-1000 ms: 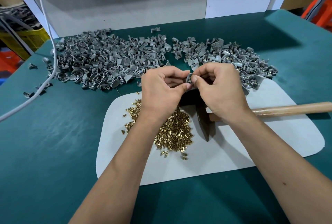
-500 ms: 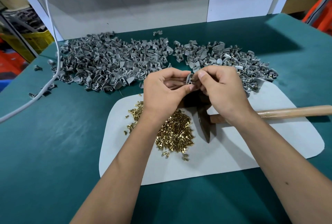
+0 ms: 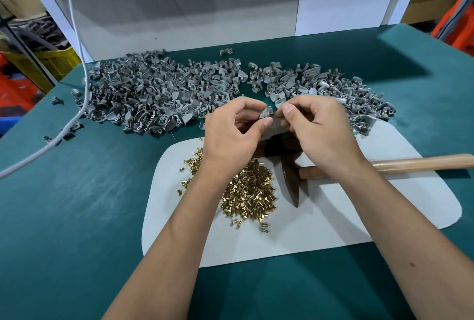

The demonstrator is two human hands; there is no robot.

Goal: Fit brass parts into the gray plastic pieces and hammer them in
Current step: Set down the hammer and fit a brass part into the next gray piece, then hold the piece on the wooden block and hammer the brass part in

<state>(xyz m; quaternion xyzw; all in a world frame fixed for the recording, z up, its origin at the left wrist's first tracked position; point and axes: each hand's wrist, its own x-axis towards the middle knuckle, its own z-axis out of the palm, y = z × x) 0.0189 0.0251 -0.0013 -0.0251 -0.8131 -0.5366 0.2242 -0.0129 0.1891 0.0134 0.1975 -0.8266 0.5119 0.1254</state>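
Note:
My left hand [image 3: 234, 131] pinches a small gray plastic piece [image 3: 266, 113] between thumb and fingers, held above the white mat [image 3: 333, 224]. My right hand [image 3: 316, 129] meets it from the right, thumb and forefinger pinched at the piece; whatever they hold is hidden. A heap of brass parts [image 3: 248, 192] lies on the mat under my left wrist. The hammer lies beside it, dark head [image 3: 291, 181] pointing toward me, wooden handle [image 3: 420, 161] running right.
A big pile of gray plastic pieces [image 3: 154, 96] spreads across the green table [image 3: 64, 217] at the back left, a second pile [image 3: 333, 88] at the back right. A gray cable [image 3: 77, 37] hangs down on the left. White panels close off the table's rear.
Both hands stay together at the gray piece, with only small finger shifts. The view has tilted slightly, so everything sits a little lower.

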